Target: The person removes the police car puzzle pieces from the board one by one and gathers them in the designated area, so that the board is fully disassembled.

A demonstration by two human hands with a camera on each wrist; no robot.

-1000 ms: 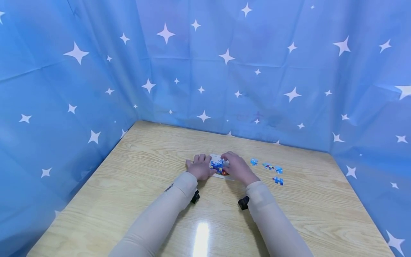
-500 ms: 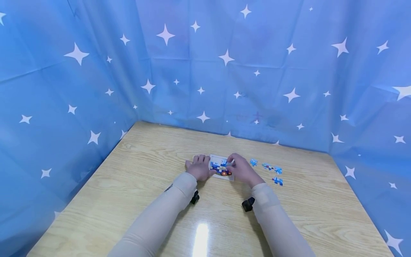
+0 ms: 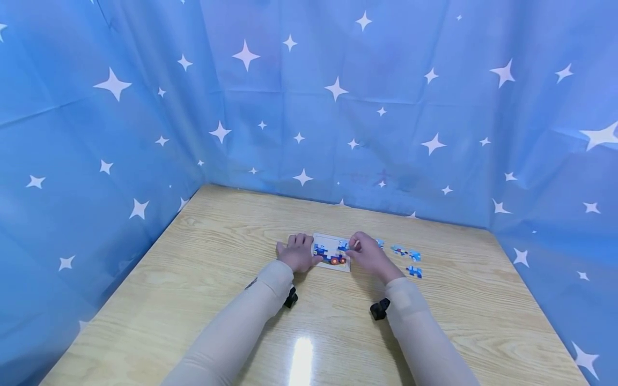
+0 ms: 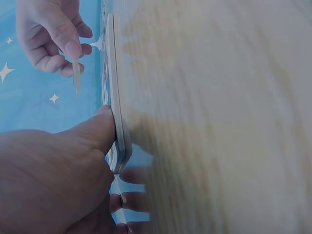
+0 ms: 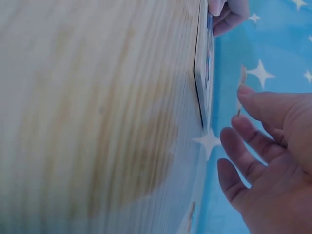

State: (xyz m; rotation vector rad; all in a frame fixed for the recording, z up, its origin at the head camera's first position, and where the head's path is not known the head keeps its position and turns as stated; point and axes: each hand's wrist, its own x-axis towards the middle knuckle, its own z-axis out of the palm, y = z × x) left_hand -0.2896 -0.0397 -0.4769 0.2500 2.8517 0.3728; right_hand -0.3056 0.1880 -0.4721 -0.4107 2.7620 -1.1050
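Observation:
A small puzzle board (image 3: 333,247) with a pale rim lies on the wooden table, a blue vehicle picture with orange wheels partly filled in. My left hand (image 3: 295,255) rests at its left side, fingers spread on the table and thumb (image 4: 95,130) against the board's edge. Over the board's right part, my right hand (image 3: 369,254) pinches a blue puzzle piece (image 3: 343,245) between thumb and fingers. In the right wrist view this thin piece (image 5: 242,75) stands on edge, apart from the board (image 5: 201,80). Its picture side is hard to make out there.
Right of the board lie several loose blue puzzle pieces: one (image 3: 380,243) partly behind my right hand, a group (image 3: 406,252) farther right, and one (image 3: 414,272) nearer me. A blue star-patterned curtain (image 3: 309,107) stands along the table's back and sides.
My right hand has moved rightward across the board with the pinched puzzle piece, uncovering more of the picture. The left hand stays at the board's left side. The head view has shifted slightly.

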